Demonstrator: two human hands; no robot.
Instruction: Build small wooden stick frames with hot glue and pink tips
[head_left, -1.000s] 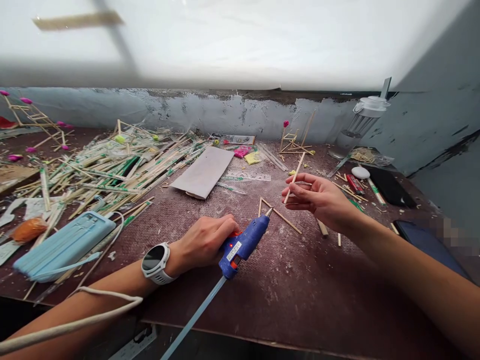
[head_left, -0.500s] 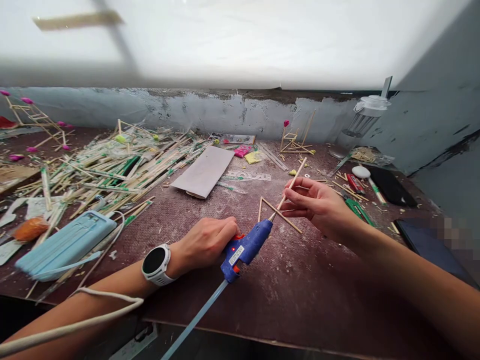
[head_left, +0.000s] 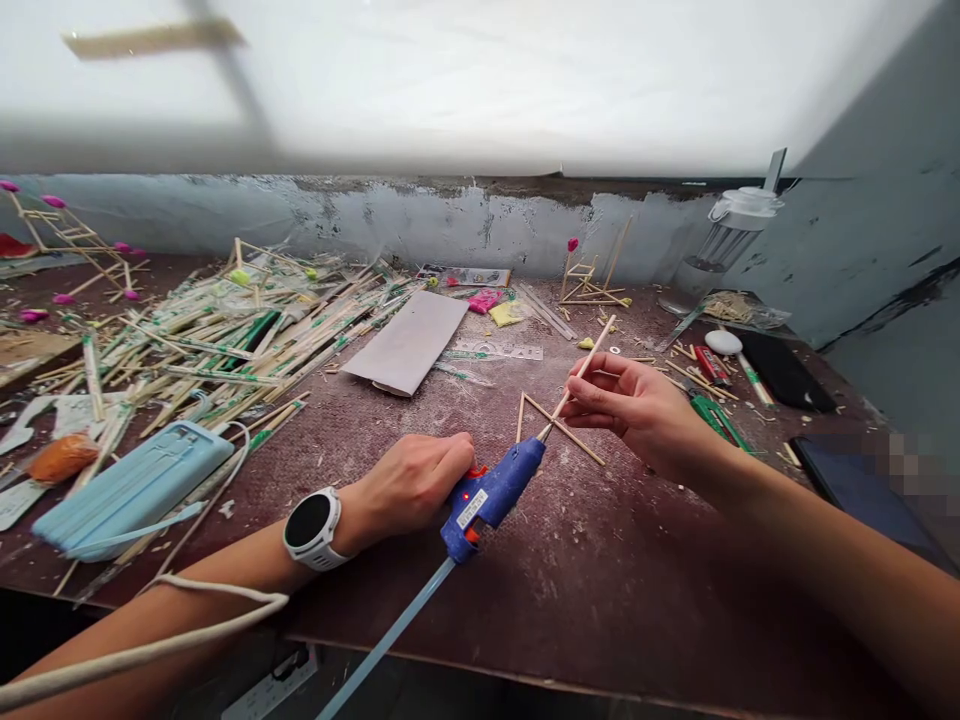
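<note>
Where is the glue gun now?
In the head view, the glue gun is below centre, in the left hand, nozzle at the stick in the right hand.

Bright white light fills the top, glowing through a broad pale surface [head_left: 525, 85], with a tan strip [head_left: 154, 39] and a slanting grey band [head_left: 238, 90] at left! Beneath it, the back wall [head_left: 442, 225], blue-grey and flaking. Over right, a cracked side wall [head_left: 892, 225]. Down front, a scuffed, reddish-brown table [head_left: 645, 620], darkness below its edge.
</note>
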